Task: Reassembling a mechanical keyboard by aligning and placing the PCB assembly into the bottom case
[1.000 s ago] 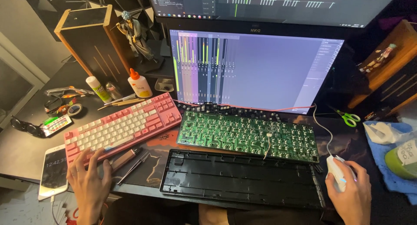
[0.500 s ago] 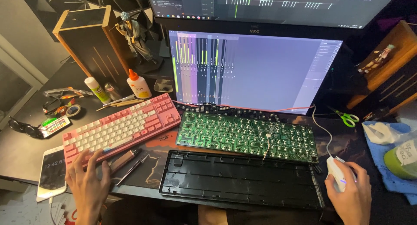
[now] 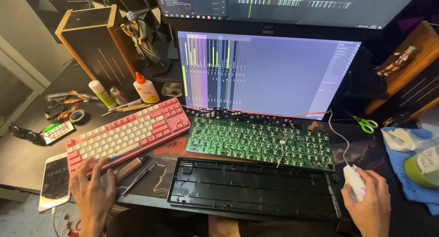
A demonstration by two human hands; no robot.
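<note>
Left hand: (image 3: 91, 193) fingers spread, fingertips resting on the near-left keys of the pink keyboard (image 3: 127, 133); nothing held.
Right hand: (image 3: 368, 207) curled loosely over the white mouse (image 3: 354, 182), palm on its rear, fingers along its top and side.
Pink keyboard: pink case with white and pink keys, set at an angle on the left of the worktop (image 3: 27, 159), near-left corner under the left hand.
White mouse: on the right of the desk mat, just beside the right end of the black keyboard case (image 3: 251, 189); white cable running up toward the monitor (image 3: 270, 72).
Green circuit board: (image 3: 260, 141) bare keyboard board, solder side up, lying between monitor and black case, centre of the worktop.
Black keyboard case: empty tray, at the near edge, directly below the circuit board.
Phone: (image 3: 55, 180) white, screen lit, flat, just left of the left hand.
Small tools: a brown slim tool (image 3: 130, 167) beside a thin dark tool, near the left thumb.
Glue bottle: (image 3: 145, 88) white with orange cap, upright behind the pink keyboard.
Scissors: (image 3: 366, 123) green-handled, right of the monitor.
Blue cloth: (image 3: 411, 173) at the far right, under a green cup.
</note>
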